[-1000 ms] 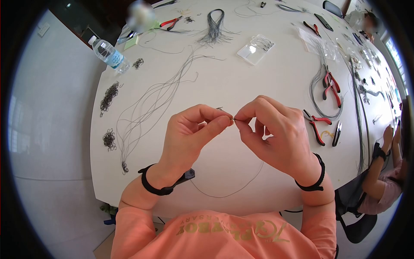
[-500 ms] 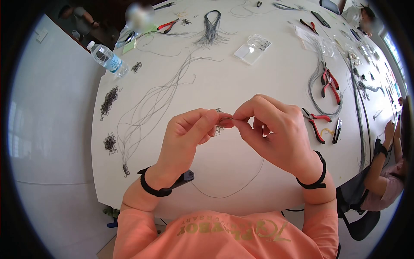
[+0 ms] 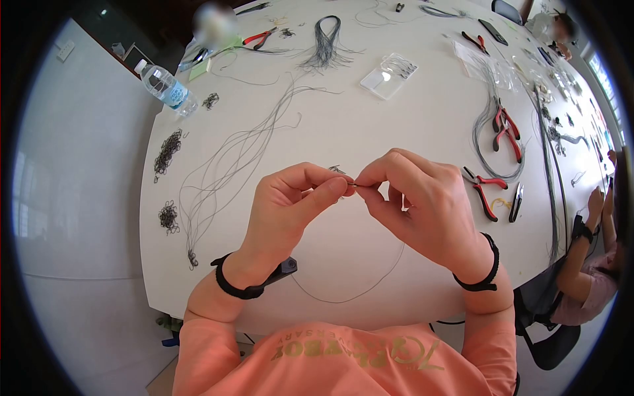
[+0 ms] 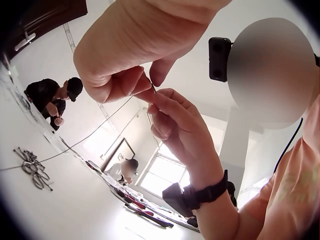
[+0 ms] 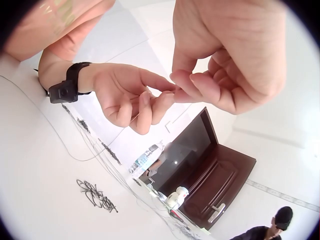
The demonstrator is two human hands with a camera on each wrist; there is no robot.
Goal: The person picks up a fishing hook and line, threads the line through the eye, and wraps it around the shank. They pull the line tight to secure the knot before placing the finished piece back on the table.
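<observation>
My left hand (image 3: 288,206) and right hand (image 3: 426,201) meet fingertip to fingertip above the table. Between them, the thumb and forefinger of each pinch a tiny dark fish hook (image 3: 353,185), mostly hidden by the fingers. A thin grey line (image 3: 337,301) curves in a wide loop below the hands; in the right wrist view it crosses the left fingers. Behind the fingertips lies a small pile of dark hooks (image 5: 97,196), partly hidden in the head view.
Hook piles (image 3: 168,155) and long loose lines (image 3: 247,142) spread on the left, near a water bottle (image 3: 165,87). To the right lie red-handled pliers (image 3: 489,191), cutters (image 3: 516,202) and a bundle of lines (image 3: 477,135). A clear plastic box (image 3: 389,76) sits farther back. Other people sit around the table.
The left thumb lifted off half a second ago, baring the hook's curve, and has now closed back against the forefinger at the hook. The right hand keeps its pinch, nearly still.
</observation>
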